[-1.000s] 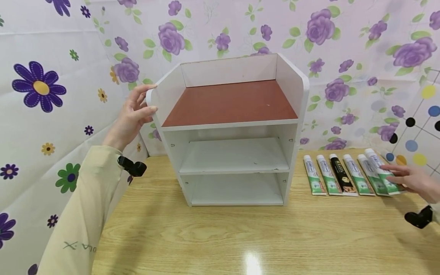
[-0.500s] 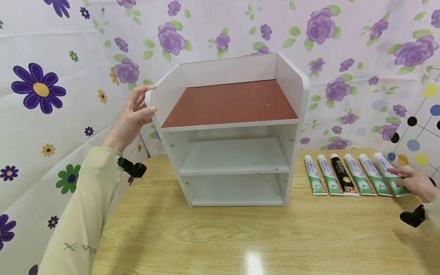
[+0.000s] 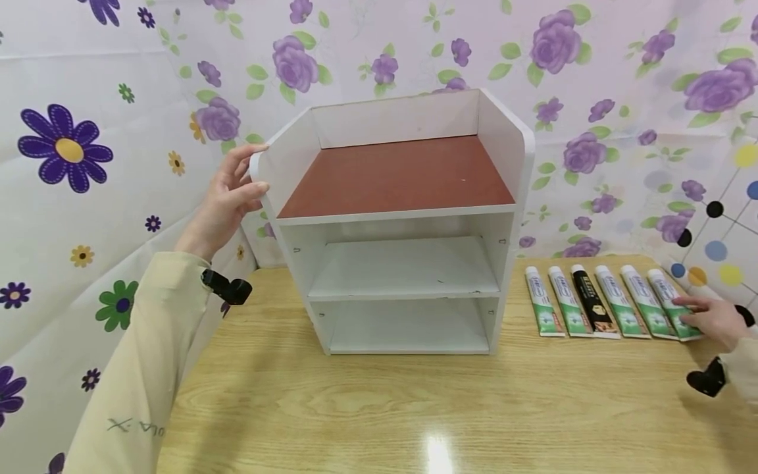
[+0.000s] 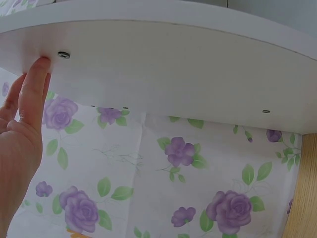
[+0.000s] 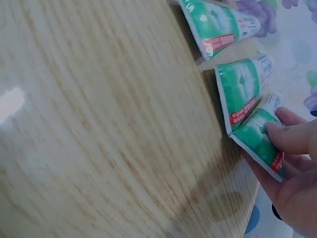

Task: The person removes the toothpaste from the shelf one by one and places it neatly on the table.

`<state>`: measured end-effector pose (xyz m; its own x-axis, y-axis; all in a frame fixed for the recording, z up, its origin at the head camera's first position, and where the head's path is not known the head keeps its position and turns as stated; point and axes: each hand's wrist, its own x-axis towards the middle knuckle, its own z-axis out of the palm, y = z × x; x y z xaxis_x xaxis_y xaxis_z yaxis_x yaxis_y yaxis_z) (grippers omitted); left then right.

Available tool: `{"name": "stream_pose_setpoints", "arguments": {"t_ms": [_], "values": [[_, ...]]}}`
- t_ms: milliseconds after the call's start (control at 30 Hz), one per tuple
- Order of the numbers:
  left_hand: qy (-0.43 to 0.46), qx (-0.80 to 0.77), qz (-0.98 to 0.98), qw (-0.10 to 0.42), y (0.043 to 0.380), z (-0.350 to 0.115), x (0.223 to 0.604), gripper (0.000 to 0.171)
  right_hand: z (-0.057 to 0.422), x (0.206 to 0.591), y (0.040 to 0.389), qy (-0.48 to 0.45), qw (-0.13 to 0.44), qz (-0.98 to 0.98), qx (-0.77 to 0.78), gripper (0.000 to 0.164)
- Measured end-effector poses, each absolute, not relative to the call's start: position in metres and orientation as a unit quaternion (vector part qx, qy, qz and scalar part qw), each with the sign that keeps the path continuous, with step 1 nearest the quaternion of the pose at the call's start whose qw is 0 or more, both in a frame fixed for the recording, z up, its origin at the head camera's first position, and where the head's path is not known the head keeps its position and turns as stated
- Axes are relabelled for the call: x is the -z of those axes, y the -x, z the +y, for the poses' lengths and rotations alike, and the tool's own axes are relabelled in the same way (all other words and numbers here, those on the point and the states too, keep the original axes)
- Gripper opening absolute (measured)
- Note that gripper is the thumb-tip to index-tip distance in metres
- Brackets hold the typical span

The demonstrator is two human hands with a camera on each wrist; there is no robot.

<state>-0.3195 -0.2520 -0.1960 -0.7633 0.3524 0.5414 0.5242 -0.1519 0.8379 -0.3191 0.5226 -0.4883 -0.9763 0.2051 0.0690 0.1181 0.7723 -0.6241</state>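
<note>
My left hand grips the upper front corner of a white shelf unit, its thumb at the front edge of the left side panel. In the left wrist view, fingertips lie against the panel's outer face near a screw. At the far right, my right hand holds the last toothpaste tube of a row. The right wrist view has the thumb on top of this green and white tube and the fingers along its side, its crimped end touching the neighbouring tube.
Several more toothpaste tubes lie side by side, among them a black one. They rest on a wooden table right of the shelf unit. A reddish-brown board forms its top. Flowered sheets hang close behind and at the left.
The last tube has moved right with my right hand, off its neighbour, which it overlapped, and now lies beside it. My left hand has stayed on the shelf unit.
</note>
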Motion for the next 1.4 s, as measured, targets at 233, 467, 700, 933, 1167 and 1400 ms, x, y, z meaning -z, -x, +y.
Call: {"name": "stream_pose_setpoints", "arguments": {"t_ms": [233,467,700,933,1167,1400], "values": [[0.336,0.679,-0.65,0.063,0.32,-0.252,0.197,0.047,0.542,0.515,0.332,0.113,0.094,-0.94,-0.307,0.039],[0.337,0.683,-0.645,0.065,0.32,-0.253,0.196,0.047,0.537,0.512,0.331,0.105,0.094,-0.939,-0.312,0.04],[0.333,0.68,-0.65,0.067,0.318,-0.253,0.196,0.047,0.537,0.514,0.333,0.091,0.089,-0.944,-0.304,0.045],[0.329,0.676,-0.657,0.063,0.319,-0.253,0.195,0.046,0.556,0.537,0.343,0.111,0.099,-0.94,-0.307,0.053],[0.33,0.67,-0.662,0.064,0.319,-0.252,0.194,0.046,0.509,0.486,0.32,0.09,0.138,-0.935,-0.315,0.051],[0.311,0.668,-0.674,0.055,0.315,-0.254,0.193,0.049,0.475,0.44,0.32,0.022,0.133,-0.934,-0.331,0.068]]}}
